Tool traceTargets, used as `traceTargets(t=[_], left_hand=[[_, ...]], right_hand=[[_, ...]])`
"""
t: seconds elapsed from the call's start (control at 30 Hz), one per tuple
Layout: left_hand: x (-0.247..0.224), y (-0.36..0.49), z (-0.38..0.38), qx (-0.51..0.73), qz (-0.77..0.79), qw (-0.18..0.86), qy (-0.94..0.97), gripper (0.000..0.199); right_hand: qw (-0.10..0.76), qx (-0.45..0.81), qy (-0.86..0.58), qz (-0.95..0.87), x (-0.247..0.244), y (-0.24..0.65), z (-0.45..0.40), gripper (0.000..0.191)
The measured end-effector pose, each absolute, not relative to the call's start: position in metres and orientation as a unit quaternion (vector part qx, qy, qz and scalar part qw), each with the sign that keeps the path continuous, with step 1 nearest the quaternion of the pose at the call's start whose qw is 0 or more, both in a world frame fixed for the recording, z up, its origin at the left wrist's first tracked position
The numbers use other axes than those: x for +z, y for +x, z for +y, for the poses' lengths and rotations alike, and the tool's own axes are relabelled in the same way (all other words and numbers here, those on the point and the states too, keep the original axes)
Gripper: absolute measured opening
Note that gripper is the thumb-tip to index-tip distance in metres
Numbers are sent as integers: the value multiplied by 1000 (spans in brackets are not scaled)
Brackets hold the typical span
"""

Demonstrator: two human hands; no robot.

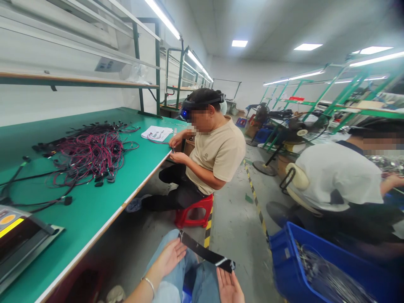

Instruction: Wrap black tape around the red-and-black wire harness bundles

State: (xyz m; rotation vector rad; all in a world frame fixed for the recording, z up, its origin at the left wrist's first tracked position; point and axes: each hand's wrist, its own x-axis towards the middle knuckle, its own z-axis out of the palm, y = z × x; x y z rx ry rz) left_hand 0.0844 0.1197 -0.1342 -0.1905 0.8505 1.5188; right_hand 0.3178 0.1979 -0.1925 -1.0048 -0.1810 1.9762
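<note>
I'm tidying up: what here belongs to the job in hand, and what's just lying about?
Likely belonging:
- black strip, spanning left hand to right hand

Seemingly just lying about:
- tangled cables on green table
- orange-buttoned device
- blue crate

We are in a workshop, by the look of it a factory floor for cable work. Our long green-topped bench (94,219) carries a heap of thin red and black wires (91,151) with plugs on their ends, and an instrument (19,235) with a yellow display strip. Near us one worker (217,147) sits on a red plastic stool (206,204), bent over small parts at the bench edge; another (341,172) sits across the aisle. We see black-and-yellow floor tape (253,191), a blue crate (285,261) of bundled cables, green metal racks (334,103) and bare tube lights (164,19).
</note>
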Motion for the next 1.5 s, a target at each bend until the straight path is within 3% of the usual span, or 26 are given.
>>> traceTargets(t=[1.5], left_hand=[[-132, 85, 119, 671, 371, 635, -93, 16]], right_hand=[[433, 787, -429, -95, -196, 319, 201, 25]])
